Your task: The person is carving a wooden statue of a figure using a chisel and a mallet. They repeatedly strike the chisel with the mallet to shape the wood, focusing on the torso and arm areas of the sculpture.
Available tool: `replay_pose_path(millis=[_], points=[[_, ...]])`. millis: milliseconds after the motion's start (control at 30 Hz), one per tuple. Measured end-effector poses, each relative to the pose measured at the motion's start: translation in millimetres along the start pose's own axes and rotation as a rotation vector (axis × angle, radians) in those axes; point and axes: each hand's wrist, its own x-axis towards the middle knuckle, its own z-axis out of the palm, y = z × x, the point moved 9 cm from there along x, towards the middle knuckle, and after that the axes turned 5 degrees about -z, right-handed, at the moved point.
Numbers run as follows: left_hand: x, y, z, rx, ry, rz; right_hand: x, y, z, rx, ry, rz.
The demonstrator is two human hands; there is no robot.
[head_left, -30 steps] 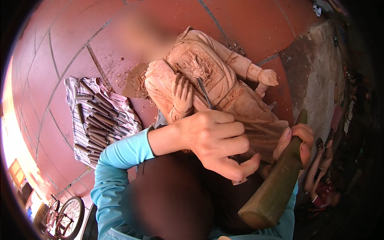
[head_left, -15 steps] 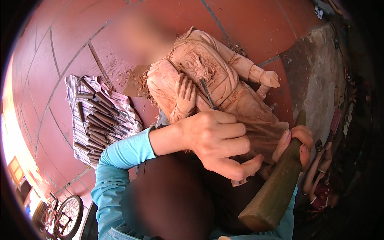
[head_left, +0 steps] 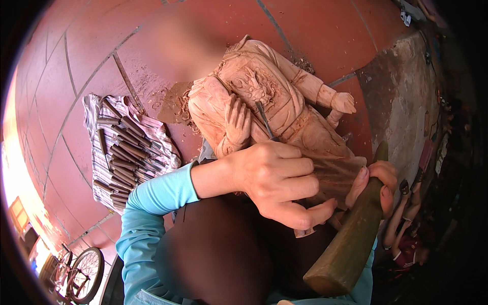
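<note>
While the left hand (head_left: 272, 178) crosses the middle of the view, its fingers (head_left: 300, 187) are curled closely around a slim chisel (head_left: 266, 122), whose handle is mostly hidden by the fist. The blade points toward eleven o'clock, its tip at the carved relief (head_left: 256, 86) on the chest of a wooden figure (head_left: 297, 114); whether the edge bites into the wood cannot be told. The chisel's butt shows below the fist, toward five o'clock.

The right hand (head_left: 385, 172), at about four o'clock, has its fingers wrapped round the narrow part of a greenish-brown tapered mallet (head_left: 341, 244). The mallet's thick end is turned toward seven o'clock, apart from the chisel.

The figure lies at a slant around one o'clock from the center, robed, one carved hand laid on its chest and the other reaching out toward two o'clock. A blur covers the area at its upper end, toward eleven o'clock.

At nine o'clock a striped cloth (head_left: 91, 113) on the red tiled floor (head_left: 76, 56) bears many dark-handled tools (head_left: 129, 147). Wood shavings (head_left: 182, 108) are scattered at ten o'clock, just beside the figure. A bicycle (head_left: 85, 274) shows at eight o'clock, and another person (head_left: 406, 249) at four o'clock, beyond the mallet.
</note>
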Motion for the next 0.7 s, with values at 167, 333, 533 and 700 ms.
replay_pose_path(millis=[167, 333, 533, 700], points=[[1, -1, -1, 0.006, 0.015, 0.005, 1, 0, -1, -0.008, 0.004, -0.023], [5, -3, -4, -0.006, 0.005, 0.0, 5, 0, 0, 0.022, 0.055, -0.056], [21, -27, -16, -0.044, 0.059, -0.106, 22, 7, -11, 0.046, 0.017, -0.037], [31, -47, -29, 0.001, 0.149, -0.271, 55, 7, -15, -0.266, -0.02, 0.053]])
